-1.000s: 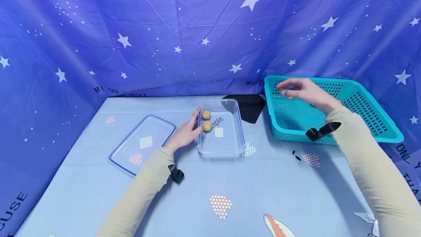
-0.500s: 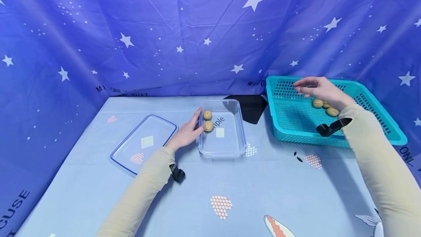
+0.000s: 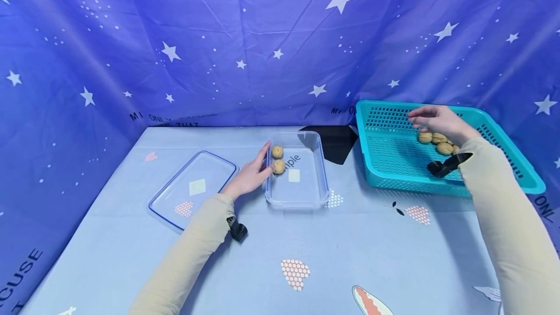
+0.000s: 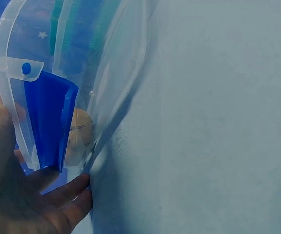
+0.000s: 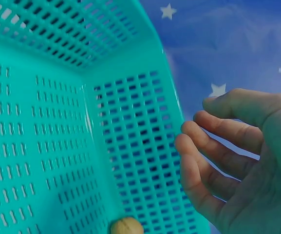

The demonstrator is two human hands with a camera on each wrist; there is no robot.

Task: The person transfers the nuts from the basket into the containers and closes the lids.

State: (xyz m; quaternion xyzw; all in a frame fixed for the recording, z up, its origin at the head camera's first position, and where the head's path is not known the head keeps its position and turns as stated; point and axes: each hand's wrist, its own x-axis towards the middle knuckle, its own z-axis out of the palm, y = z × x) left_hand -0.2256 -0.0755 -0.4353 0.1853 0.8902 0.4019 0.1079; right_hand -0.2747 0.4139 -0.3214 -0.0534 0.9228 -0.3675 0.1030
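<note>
A clear plastic food container [image 3: 302,198] stands mid-table with two walnuts [image 3: 277,151] along its left wall. My left hand [image 3: 249,176] holds that wall, thumb at the rim and fingers low against the outside. A blue latch [image 4: 50,122] hangs beside the fingers in the left wrist view, and a walnut [image 4: 80,131] shows through the plastic. Over the teal basket [image 3: 407,186], my right hand [image 3: 442,121] hovers with fingers loosely bent and nothing between them. Several walnuts [image 3: 444,148] lie in the basket below it, partly hidden by the wrist.
Left of the container, a clear lid [image 3: 212,158] with a blue seal lies flat, partly behind the left forearm. A blue star-patterned curtain [image 3: 245,62] rises right behind the basket and closes off the sides. The tablecloth [image 3: 245,276] has printed hearts.
My right hand has moved to the right over the basket, and the walnuts there have come into view. The left hand stays at the container. The head view has shifted slightly.
</note>
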